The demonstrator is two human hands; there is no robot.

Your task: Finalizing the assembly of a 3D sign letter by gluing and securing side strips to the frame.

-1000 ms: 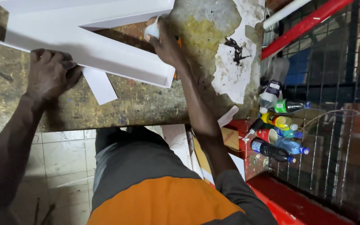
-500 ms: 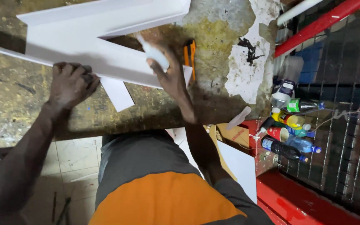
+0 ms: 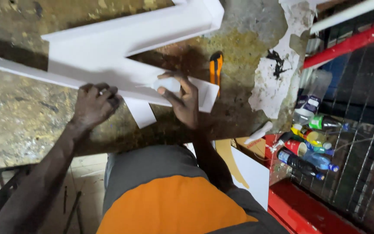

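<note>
Stained workbench (image 3: 22,125): left hand (image 3: 94,104) flat on white frame (image 3: 109,56), right hand (image 3: 182,99) gripping small bottle (image 3: 167,84).

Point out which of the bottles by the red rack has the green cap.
The clear bottle highest in the cluster, lying just below the white-labelled one. The others show yellow, white or blue caps.

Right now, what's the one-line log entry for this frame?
left hand: pressing white strip | right hand: holding small white bottle | orange knife: on bench
</note>
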